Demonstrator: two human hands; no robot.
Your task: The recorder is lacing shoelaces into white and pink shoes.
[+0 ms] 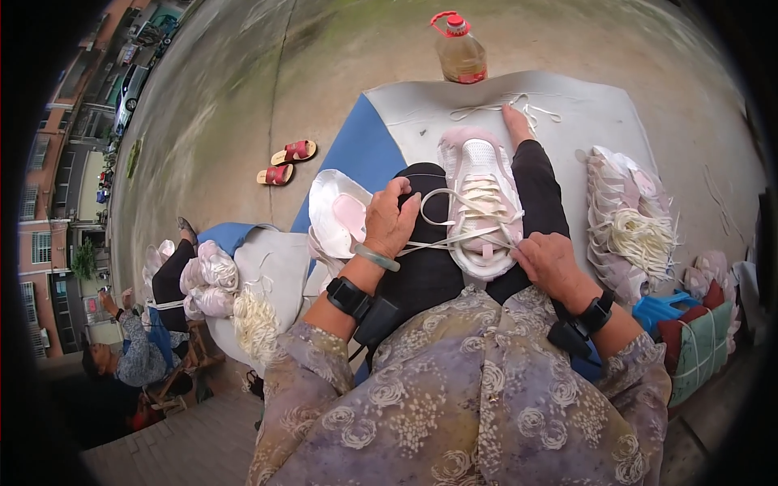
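Clamps lace (484, 207) in the grip of right hand (554, 263) at four o'clock on shoe (508, 185), over lap (421, 277) at two o'clock from view centre, curling left hand (391, 222) at nine, grip impossible to tell.

One lace-up sneaker (486, 202) in the lap, one left hand (393, 219), one right hand (549, 261).
From here I count two black wristbands (350, 298) and a single bangle (375, 257) on those arms, two red slide sandals (295, 151), one red-capped plastic jug (462, 61), two hanks of cream laces (640, 239), and one co-worker (142, 348) off to the left; the heaped shoes (613, 194) overlap too much for me to number.
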